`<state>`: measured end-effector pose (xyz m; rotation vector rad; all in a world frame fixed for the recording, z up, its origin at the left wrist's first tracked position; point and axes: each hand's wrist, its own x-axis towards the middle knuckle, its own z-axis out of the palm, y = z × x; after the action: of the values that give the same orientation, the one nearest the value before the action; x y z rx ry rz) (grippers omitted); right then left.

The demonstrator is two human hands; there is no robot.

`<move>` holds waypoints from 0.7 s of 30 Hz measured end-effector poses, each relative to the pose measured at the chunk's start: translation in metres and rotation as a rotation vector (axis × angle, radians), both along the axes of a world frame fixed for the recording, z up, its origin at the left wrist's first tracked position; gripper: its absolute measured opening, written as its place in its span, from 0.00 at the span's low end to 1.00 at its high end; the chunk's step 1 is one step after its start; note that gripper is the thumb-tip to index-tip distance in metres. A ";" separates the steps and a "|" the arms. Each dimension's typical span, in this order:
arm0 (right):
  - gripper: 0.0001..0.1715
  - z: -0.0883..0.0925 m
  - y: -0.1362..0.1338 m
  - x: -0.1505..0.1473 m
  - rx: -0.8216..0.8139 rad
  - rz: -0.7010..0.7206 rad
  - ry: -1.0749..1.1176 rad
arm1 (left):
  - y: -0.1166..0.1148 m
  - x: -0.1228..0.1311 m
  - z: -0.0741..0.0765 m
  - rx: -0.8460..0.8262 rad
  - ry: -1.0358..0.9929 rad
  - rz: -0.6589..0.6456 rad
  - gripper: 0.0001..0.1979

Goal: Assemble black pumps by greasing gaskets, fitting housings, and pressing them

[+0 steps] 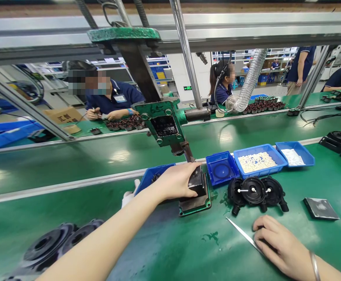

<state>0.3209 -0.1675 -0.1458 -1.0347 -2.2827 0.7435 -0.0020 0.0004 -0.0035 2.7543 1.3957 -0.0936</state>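
My left hand is wrapped round a black block on the base plate of a green hand press. The press ram comes down just above the block; my fingers hide part of where they meet. Low on the right, my right hand rests on the green bench with curled fingers over a pair of metal tweezers, whose tips point up and left. Beyond it lie black round pump housings with white pins on them. To their right is a flat black block.
Behind the press base stand blue trays: one with a dark ring, one of small cream parts, one with a white bag. More black housings lie at lower left. Co-workers sit across the bench, behind a metal rail.
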 end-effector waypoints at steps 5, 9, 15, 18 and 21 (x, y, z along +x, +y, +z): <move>0.07 -0.001 0.000 0.000 -0.018 -0.001 -0.005 | 0.000 0.000 0.000 -0.005 0.004 0.005 0.51; 0.07 -0.002 -0.001 0.000 -0.030 0.000 -0.005 | 0.000 0.001 0.000 -0.003 0.004 0.020 0.51; 0.07 0.000 0.000 -0.001 -0.027 -0.004 -0.011 | 0.001 0.002 0.001 -0.010 0.006 0.028 0.48; 0.06 0.000 0.000 -0.002 -0.012 -0.008 -0.003 | -0.001 0.003 0.002 -0.013 0.002 0.028 0.47; 0.06 0.000 0.000 -0.002 0.004 -0.023 0.007 | -0.001 0.002 0.002 -0.021 0.000 0.032 0.46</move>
<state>0.3184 -0.1672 -0.1454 -1.0528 -2.2616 0.7323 0.0000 -0.0010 -0.0015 2.7139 1.4298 -0.1058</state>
